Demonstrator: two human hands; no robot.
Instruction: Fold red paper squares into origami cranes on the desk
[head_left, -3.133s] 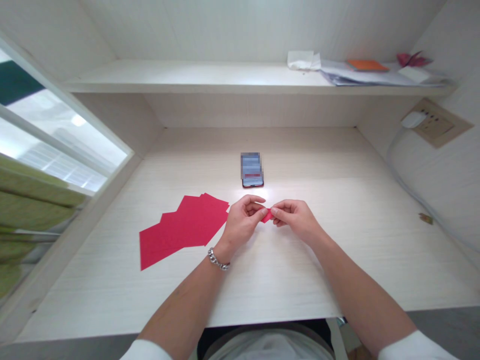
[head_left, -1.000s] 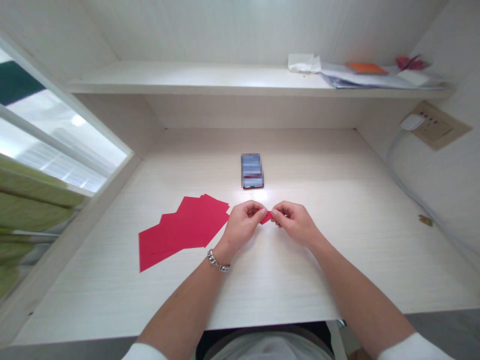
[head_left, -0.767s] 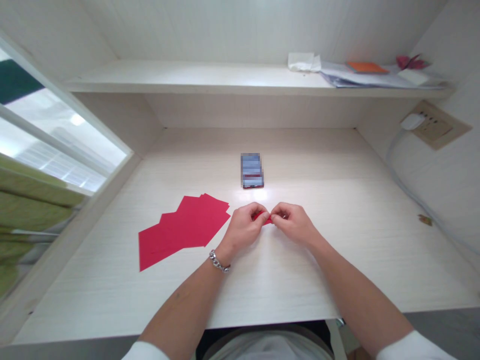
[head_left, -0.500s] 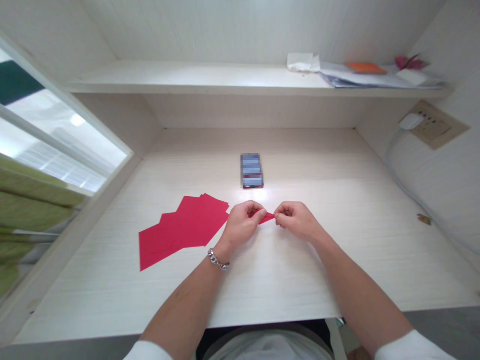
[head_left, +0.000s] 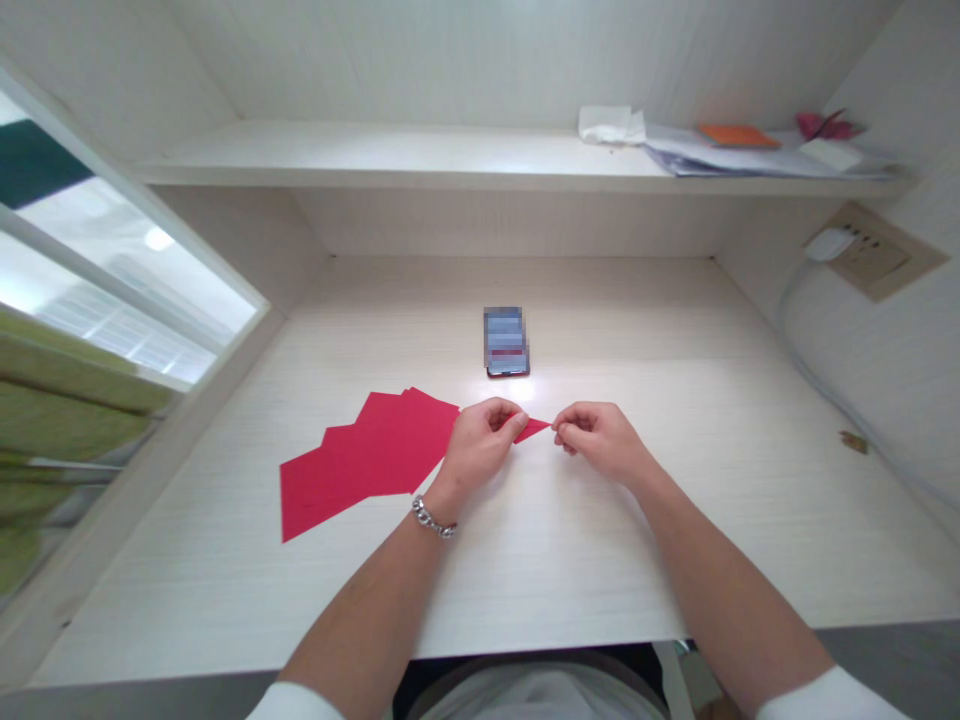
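Observation:
A small piece of folded red paper [head_left: 531, 428] sits between my hands, its pointed end facing right. My left hand [head_left: 484, 440] pinches its left part between thumb and fingers, which hide much of it. At the very tip, my right hand [head_left: 596, 437] has thumb and forefinger pressed together, touching the point. Several overlapping red paper sheets [head_left: 375, 445] lie flat on the desk just left of my left hand. A silver chain bracelet [head_left: 433, 518] is on my left wrist.
Beyond my hands a phone [head_left: 507, 342] lies on the pale desk [head_left: 360, 590]. A shelf [head_left: 375, 155] above holds papers [head_left: 675, 150] and an orange item [head_left: 739, 136]. At right, a cable [head_left: 817, 385] runs from a wall socket [head_left: 877, 255]; a small brownish piece [head_left: 853, 442] lies beside it.
My left hand has shifted slightly left along the folded paper, and a bit more of its pointed end shows. The right hand stays at the tip. The whole view has shifted slightly.

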